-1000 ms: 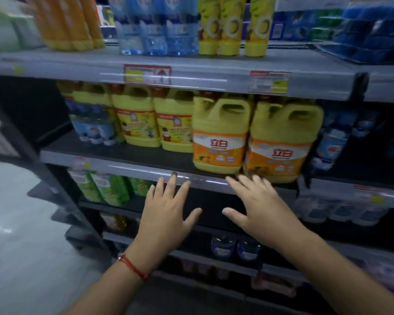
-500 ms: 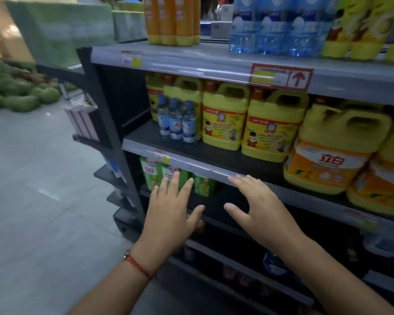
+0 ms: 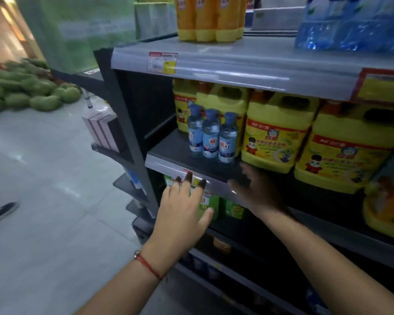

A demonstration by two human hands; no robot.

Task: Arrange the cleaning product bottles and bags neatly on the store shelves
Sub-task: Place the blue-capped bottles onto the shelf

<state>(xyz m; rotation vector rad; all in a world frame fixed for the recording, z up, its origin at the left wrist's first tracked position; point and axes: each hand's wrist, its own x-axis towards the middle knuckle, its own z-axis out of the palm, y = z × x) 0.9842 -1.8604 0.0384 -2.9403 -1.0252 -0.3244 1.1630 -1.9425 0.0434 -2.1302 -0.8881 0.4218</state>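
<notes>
Blue-capped bottles [image 3: 212, 135] are standing near the middle shelf [image 3: 168, 151] edge, left of the yellow jugs [image 3: 275, 133].
Both hands are hovering empty, fingers spread: left hand [image 3: 182, 212] below the edge, right hand [image 3: 257, 189] just under the bottles; a hasty reach is risking toppling them off the shelf.

three small blue-capped bottles [image 3: 210, 134], four yellow jugs [image 3: 275, 130] on the middle shelf, two hands [image 3: 182, 210]

- Dim, bluish overall; the floor [image 3: 43, 201] at left is brightest.
- Glare streaks the shelf edges [image 3: 237, 69].
- The right hand [image 3: 257, 192] sits in deep shadow, blurred.
- Edges bend and smear; the watermelons [image 3: 32, 92] are soft.
</notes>
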